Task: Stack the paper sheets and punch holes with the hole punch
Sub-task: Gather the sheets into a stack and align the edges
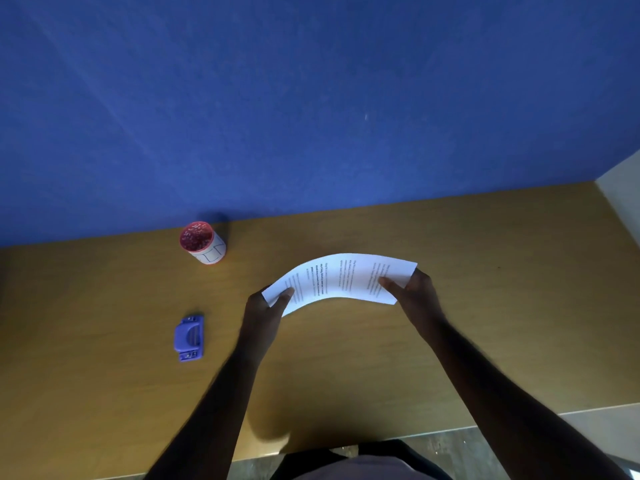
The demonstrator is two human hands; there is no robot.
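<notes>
White printed paper sheets (341,280) are held above the wooden table (485,323), bowed upward in the middle. My left hand (265,306) pinches the sheets' left end, thumb on top. My right hand (414,292) grips the right end, thumb over the text. A blue hole punch (189,337) lies flat on the table, apart from the paper and to the left of my left hand. I cannot tell how many sheets are in the stack.
A red cup wrapped in white paper (202,242), filled with small bits, stands at the back left against the blue wall (311,98). The table's front edge runs near my body, and its right edge meets a pale surface.
</notes>
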